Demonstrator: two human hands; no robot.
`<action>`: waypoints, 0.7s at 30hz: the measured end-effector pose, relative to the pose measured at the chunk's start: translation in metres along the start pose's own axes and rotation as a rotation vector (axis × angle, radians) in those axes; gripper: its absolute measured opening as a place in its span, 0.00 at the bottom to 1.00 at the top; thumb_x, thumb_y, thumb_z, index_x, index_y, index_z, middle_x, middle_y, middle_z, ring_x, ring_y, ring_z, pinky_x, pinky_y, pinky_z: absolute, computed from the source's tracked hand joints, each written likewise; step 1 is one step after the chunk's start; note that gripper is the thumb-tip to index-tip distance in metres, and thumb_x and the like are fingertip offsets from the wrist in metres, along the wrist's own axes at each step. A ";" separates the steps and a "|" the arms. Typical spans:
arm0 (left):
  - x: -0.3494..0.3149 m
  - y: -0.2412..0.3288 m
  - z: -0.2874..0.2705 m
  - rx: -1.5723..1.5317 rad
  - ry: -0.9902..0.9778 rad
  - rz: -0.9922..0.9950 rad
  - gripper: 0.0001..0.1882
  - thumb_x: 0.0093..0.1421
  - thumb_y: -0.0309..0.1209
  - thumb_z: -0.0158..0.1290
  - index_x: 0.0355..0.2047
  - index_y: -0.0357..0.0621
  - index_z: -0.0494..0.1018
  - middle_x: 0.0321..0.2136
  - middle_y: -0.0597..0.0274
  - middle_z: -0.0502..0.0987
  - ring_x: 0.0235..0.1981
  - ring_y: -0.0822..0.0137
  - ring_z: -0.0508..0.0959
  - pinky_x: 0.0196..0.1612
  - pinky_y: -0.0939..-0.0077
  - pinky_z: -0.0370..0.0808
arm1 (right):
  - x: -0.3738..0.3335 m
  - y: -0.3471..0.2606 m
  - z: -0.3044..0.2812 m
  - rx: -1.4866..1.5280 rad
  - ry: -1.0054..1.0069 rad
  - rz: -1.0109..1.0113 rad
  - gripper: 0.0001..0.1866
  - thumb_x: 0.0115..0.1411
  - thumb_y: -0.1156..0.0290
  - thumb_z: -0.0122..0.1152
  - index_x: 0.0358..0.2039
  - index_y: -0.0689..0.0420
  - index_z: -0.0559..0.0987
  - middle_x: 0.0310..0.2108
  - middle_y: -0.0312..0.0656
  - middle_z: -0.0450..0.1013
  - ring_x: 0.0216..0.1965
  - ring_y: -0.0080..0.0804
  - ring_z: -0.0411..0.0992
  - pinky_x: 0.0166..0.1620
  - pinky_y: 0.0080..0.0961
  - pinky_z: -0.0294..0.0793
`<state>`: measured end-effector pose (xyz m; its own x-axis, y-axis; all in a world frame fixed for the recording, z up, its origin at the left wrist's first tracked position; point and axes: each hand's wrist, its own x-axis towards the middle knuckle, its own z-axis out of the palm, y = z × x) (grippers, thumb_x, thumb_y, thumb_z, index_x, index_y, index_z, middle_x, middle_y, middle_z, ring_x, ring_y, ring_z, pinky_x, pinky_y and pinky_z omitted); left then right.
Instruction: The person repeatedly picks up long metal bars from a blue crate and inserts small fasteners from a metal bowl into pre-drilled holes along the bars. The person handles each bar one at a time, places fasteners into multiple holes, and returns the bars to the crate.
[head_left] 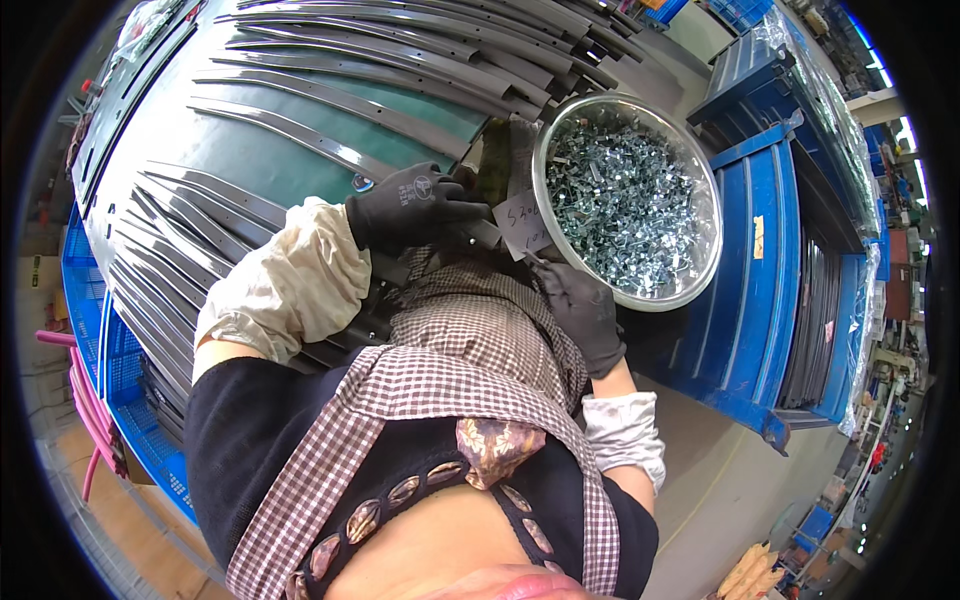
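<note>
My left hand (415,205), in a dark grey work glove, is closed round the end of a dark metal strip (484,236) in front of my apron. Most of that strip is hidden under the glove and forearm. My right hand (580,308), gloved alike, is just right of the strip's end, below a paper tag (524,226) with handwriting. Its fingertips are pressed together, and what they hold, if anything, is too small to tell. Beside it stands a round clear-rimmed bowl (714,240) full of small shiny metal clips (625,195).
Long dark curved strips (400,60) lie in rows across the green-topped table (270,170), with another stack (175,250) on the left. Blue metal bins (735,250) stand at the right, one holding dark strips. A blue plastic crate (125,400) is at the left edge.
</note>
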<state>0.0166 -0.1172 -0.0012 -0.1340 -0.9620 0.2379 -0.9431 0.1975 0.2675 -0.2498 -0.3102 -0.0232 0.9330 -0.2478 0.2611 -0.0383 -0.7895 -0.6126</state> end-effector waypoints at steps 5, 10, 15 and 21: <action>0.011 -0.005 0.004 0.019 0.100 0.146 0.30 0.54 0.33 0.60 0.59 0.55 0.72 0.34 0.58 0.77 0.30 0.52 0.77 0.34 0.58 0.73 | -0.044 0.012 0.014 0.040 0.012 0.189 0.10 0.65 0.67 0.58 0.40 0.59 0.81 0.31 0.53 0.77 0.31 0.53 0.77 0.34 0.38 0.76; -0.005 0.010 -0.012 -0.009 -0.002 0.061 0.33 0.55 0.36 0.60 0.63 0.58 0.69 0.31 0.53 0.75 0.27 0.50 0.71 0.34 0.57 0.67 | -0.065 0.014 0.035 0.008 0.000 0.118 0.10 0.58 0.70 0.61 0.38 0.60 0.79 0.32 0.55 0.76 0.36 0.57 0.75 0.43 0.46 0.74; -0.049 0.046 -0.047 0.002 -0.138 -0.159 0.28 0.53 0.36 0.62 0.56 0.49 0.73 0.21 0.55 0.73 0.23 0.49 0.74 0.29 0.52 0.69 | -0.082 0.023 0.061 0.027 0.029 0.110 0.10 0.60 0.66 0.60 0.36 0.59 0.80 0.38 0.53 0.70 0.46 0.52 0.70 0.51 0.48 0.67; -0.092 0.100 -0.064 0.013 -0.071 -0.240 0.20 0.50 0.40 0.62 0.44 0.50 0.79 0.31 0.58 0.78 0.33 0.52 0.78 0.41 0.55 0.72 | -0.096 -0.005 0.048 0.109 -0.085 0.200 0.14 0.65 0.62 0.55 0.38 0.60 0.80 0.34 0.52 0.77 0.38 0.51 0.76 0.42 0.44 0.74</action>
<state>-0.0463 0.0036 0.0632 0.0735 -0.9920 0.1027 -0.9542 -0.0401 0.2963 -0.3218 -0.2554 -0.0805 0.9377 -0.3411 0.0659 -0.1904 -0.6633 -0.7237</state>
